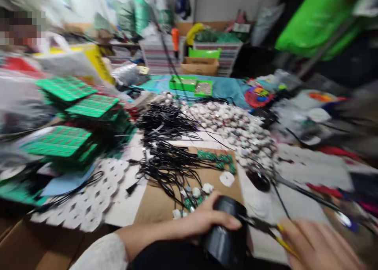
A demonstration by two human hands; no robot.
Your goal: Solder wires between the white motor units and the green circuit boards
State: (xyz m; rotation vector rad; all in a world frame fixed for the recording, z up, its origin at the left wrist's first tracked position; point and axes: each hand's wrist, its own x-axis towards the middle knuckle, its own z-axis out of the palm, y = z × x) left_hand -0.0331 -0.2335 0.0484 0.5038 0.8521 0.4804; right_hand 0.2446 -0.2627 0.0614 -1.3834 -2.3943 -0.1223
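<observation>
My left hand [211, 219] is wrapped round a dark, smooth, rounded object [226, 238], held low at the table's front edge; its kind I cannot make out. My right hand [321, 242], blurred by motion, grips pliers [270, 227] with yellow handles. The pliers' jaws point left and reach the side of the dark object near my left thumb; whether they bite on it is unclear. Just beyond my left hand lie small green circuit boards [193, 202] and white pieces on a brown cardboard sheet [165, 191].
Black cables [168, 156] lie bundled mid-table, beside a heap of small white parts [230, 120]. Stacked green circuit board panels [59, 140] stand left. Green boxes [203, 88] sit at the back. A black cord and a rod [307, 191] lie right. Another person is at far left.
</observation>
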